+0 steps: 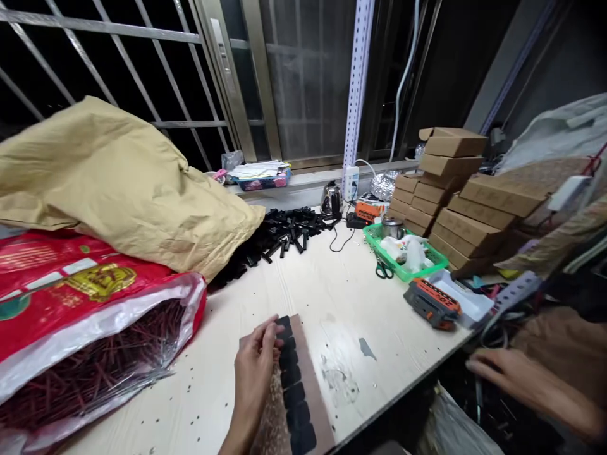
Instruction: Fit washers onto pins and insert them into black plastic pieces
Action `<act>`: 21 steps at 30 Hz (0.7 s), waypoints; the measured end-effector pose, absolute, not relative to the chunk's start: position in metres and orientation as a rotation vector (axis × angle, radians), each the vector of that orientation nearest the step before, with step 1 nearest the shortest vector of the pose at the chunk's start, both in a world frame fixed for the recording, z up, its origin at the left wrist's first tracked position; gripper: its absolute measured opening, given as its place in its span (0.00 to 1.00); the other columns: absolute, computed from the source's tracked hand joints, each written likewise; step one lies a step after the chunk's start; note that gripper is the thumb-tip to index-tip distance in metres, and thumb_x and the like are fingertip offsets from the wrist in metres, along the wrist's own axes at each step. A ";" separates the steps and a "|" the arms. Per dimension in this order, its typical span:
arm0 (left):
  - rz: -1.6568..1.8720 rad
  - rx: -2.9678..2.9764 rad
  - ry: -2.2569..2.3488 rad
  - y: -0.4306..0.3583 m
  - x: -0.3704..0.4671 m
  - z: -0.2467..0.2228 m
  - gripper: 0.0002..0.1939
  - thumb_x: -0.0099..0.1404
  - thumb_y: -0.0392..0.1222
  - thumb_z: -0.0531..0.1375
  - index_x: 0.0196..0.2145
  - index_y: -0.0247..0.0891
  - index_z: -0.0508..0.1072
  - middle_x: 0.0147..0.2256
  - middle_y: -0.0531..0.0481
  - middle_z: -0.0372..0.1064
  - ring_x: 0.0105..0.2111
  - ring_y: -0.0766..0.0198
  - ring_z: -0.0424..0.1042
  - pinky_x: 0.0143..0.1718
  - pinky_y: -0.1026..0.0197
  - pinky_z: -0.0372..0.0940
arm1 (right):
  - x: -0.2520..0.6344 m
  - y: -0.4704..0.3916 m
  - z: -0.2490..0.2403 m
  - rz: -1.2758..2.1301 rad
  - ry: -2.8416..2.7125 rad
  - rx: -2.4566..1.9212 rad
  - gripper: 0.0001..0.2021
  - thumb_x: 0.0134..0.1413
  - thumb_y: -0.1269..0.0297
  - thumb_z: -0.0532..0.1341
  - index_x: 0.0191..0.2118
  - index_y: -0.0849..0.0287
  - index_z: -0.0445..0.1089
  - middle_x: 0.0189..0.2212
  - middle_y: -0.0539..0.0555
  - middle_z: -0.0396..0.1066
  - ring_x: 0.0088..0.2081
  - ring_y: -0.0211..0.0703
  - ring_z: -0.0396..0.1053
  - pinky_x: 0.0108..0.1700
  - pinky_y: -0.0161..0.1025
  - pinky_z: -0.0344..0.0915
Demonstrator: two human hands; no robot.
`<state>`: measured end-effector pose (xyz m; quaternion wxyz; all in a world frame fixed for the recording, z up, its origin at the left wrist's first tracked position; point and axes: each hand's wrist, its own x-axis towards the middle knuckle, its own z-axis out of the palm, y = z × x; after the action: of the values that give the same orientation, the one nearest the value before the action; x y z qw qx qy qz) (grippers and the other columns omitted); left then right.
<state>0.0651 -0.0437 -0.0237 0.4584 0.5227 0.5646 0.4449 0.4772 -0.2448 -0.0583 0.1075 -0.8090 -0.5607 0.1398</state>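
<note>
On the pale table lies a brown board [310,373] with a row of black rounded-square pieces [294,395] along it. My left hand [256,357] rests at the far end of this row, its fingers curled closed against the end piece; whatever is between the fingertips is hidden. Off the table's right edge is my right hand [502,373], low and smeared by motion. A thin, rod-like tool [478,398] shows just below its fingers, and I cannot tell whether the hand holds it.
A red bag [95,272] of thin dark red sticks lies open at left, beside a tan cloth [118,189]. Black parts [294,227] are heaped behind. To the right are a green basket [408,273], scissors [384,270], an orange-black battery pack [432,303] and stacked cardboard boxes [467,230].
</note>
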 end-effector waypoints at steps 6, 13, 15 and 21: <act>1.480 0.967 1.343 0.040 0.098 -0.045 0.25 0.61 0.51 0.55 0.52 0.34 0.65 0.38 0.46 0.67 0.22 0.71 0.67 0.20 0.66 0.63 | 0.348 -0.056 0.034 0.524 -1.976 -1.901 0.19 0.62 0.53 0.49 0.43 0.56 0.73 0.38 0.55 0.75 0.33 0.42 0.74 0.37 0.34 0.64; 1.602 0.855 1.346 0.086 0.149 -0.077 0.24 0.63 0.50 0.52 0.53 0.34 0.61 0.36 0.47 0.65 0.19 0.72 0.65 0.16 0.67 0.59 | 0.273 0.175 -0.016 0.276 -1.851 -2.104 0.22 0.64 0.56 0.47 0.59 0.58 0.58 0.50 0.63 0.67 0.48 0.50 0.68 0.46 0.41 0.61; 1.565 0.841 1.380 0.087 0.148 -0.087 0.25 0.63 0.53 0.51 0.52 0.35 0.63 0.35 0.48 0.65 0.19 0.72 0.63 0.17 0.67 0.58 | 0.264 0.216 -0.024 0.238 -1.808 -2.149 0.25 0.64 0.53 0.46 0.63 0.53 0.51 0.54 0.64 0.62 0.47 0.53 0.69 0.45 0.44 0.61; 1.511 0.914 1.462 0.094 0.148 -0.092 0.24 0.64 0.56 0.50 0.51 0.37 0.64 0.35 0.49 0.67 0.20 0.72 0.63 0.21 0.66 0.60 | 0.251 0.267 -0.057 0.168 -1.849 -2.198 0.20 0.59 0.63 0.54 0.57 0.54 0.59 0.53 0.61 0.62 0.51 0.57 0.61 0.46 0.47 0.58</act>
<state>0.1476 0.0945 -0.0918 0.4120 0.3632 0.5811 0.6006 0.2512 0.2673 -0.0575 0.1317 -0.7573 -0.6370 0.0579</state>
